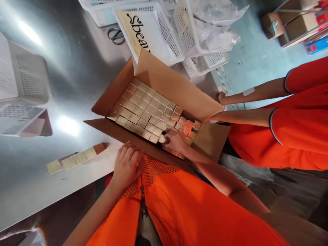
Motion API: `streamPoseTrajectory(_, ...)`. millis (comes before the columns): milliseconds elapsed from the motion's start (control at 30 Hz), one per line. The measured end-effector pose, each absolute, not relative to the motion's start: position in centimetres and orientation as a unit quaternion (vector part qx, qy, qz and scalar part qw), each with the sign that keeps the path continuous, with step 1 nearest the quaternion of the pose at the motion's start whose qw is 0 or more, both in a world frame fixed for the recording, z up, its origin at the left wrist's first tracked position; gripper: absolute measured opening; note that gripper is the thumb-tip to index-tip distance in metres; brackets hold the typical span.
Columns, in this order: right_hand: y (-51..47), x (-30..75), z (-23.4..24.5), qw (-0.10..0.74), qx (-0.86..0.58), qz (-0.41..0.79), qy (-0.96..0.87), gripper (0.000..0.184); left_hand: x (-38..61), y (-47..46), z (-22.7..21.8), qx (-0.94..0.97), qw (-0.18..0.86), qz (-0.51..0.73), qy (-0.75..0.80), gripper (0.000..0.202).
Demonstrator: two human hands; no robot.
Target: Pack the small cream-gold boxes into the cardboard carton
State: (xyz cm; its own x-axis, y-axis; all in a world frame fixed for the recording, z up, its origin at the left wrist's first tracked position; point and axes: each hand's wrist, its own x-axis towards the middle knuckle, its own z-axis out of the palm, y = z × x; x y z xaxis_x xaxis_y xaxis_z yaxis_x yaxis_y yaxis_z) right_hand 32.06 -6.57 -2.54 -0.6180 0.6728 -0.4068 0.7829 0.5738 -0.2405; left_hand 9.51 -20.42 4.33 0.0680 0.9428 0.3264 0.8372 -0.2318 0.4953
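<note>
An open cardboard carton (176, 83) stands on the metal table, packed with rows of small pale-gold boxes (139, 102). Inside it, near the close side, my right hand (176, 140) has its fingers closed on one small box (162, 138). A dark gap shows beside that box. My left hand (127, 164) is at the carton's near flap (112, 131), fingers bent over its edge; the thumb is partly hidden. Toward the right end, several small boxes (189, 124) look orange on top.
A short row of small boxes (79, 158) lies on the table (64, 82) at left. White baskets (176, 48), one with plastic bags, and black scissors (116, 36) are at the back. A co-worker's hand (222, 98) is by the carton's right corner.
</note>
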Motion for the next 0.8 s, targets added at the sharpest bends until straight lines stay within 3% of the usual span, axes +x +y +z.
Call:
streamPoseTrajectory(200,-5.7,32.3,-2.4,0.117,0.448,-0.165,0.871,0.029,9.3,-20.3,4.1,0.723,0.088,0.311,0.611,0.018)
streamPoseTrajectory(433,-6.2,32.4,-2.6,0.063,0.455,-0.175,0.871,0.028,8.9,-23.3,3.6,0.740,0.113,0.296,0.593,0.048)
streamPoseTrajectory(533,-4.9,32.7,-2.0,-0.010,0.455,-0.192,0.870,0.040,6.7,-26.1,2.2,0.703,0.039,0.304,0.642,0.049)
streamPoseTrajectory(633,-2.9,31.4,0.7,-0.183,0.441,-0.168,0.862,0.042,0.9,-29.8,0.4,0.591,-0.053,0.228,0.772,0.059)
streamPoseTrajectory(733,-3.1,26.6,5.5,-0.292,0.371,-0.125,0.873,0.036,-6.4,-33.9,-1.6,0.441,-0.038,0.101,0.891,0.083)
streamPoseTrajectory(800,-5.5,21.2,8.0,-0.271,0.271,-0.161,0.910,0.029,-10.4,-35.8,-3.0,0.414,0.018,0.069,0.908,0.096)
